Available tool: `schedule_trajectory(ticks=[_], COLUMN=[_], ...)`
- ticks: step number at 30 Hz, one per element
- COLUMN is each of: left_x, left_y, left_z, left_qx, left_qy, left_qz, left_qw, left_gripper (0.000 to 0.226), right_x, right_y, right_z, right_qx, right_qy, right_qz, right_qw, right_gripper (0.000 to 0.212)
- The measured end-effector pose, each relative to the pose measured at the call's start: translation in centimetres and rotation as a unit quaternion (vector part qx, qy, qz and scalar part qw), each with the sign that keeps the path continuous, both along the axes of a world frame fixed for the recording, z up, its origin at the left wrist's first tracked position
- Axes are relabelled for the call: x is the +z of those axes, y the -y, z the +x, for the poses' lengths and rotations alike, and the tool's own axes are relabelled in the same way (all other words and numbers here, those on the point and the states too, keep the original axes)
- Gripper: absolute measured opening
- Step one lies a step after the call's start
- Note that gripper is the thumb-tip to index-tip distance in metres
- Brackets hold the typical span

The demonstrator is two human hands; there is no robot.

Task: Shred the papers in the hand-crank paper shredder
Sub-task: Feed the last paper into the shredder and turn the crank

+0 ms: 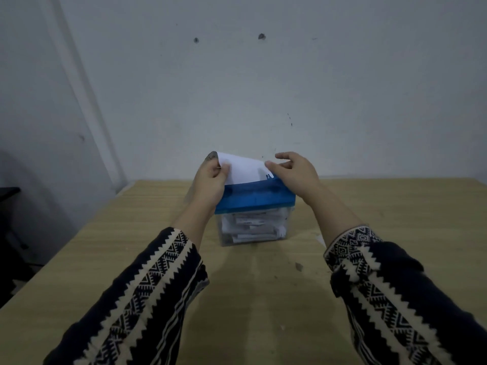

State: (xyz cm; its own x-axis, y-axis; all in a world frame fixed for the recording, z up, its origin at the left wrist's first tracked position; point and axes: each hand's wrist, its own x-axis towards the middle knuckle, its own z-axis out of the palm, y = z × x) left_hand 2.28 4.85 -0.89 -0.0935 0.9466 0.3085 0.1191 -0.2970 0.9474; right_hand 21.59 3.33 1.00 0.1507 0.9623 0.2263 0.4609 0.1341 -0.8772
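The hand-crank shredder stands at the far middle of the wooden table. It has a blue top and a clear bin that holds paper strips. A white sheet of paper stands in the top of the shredder, its upper part curling away from me. My left hand pinches the sheet's left edge between thumb and fingers. My right hand touches the sheet's right top corner with its thumb tip, its fingers loosely spread above the shredder's right end. The crank is hidden.
A pale wall rises close behind the table's far edge. A dark object stands off the table at the left. Small scraps and specks lie on the wood right of the shredder. Patterned sleeves cover both forearms.
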Motion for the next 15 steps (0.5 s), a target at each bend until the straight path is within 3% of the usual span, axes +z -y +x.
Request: schedule_trajectory(ticks=[3,10,13,15], left_x=[-0.2,-0.3,-0.5,-0.6], left_y=[-0.1,-0.3,-0.3,-0.4], left_z=[-0.1,0.1,0.1,0.1], left_qx=[-0.005,-0.002,0.003,0.001], left_qy=[-0.006,0.005,0.004,0.005], left_qz=[0.001,0.015,0.013,0.01], left_qw=[1.0,1.0,1.0,1.0], left_gripper=[0.017,0.01,0.016,0.017], right_x=[-0.3,-0.8,-1.1,-1.3], right_y=[-1.0,-1.0,-0.8,-0.8], right_z=[-0.9,-1.3,-1.3,-1.4], right_qx=[-0.005,-0.01,-0.015,-0.018], right_qy=[-0.001,-0.134,-0.114,-0.087], right_qz=[-0.003,0.037,0.068,0.063], right_qw=[1.0,0.99,0.991,0.994], right_gripper=[0.048,0.033,0.014,0.012])
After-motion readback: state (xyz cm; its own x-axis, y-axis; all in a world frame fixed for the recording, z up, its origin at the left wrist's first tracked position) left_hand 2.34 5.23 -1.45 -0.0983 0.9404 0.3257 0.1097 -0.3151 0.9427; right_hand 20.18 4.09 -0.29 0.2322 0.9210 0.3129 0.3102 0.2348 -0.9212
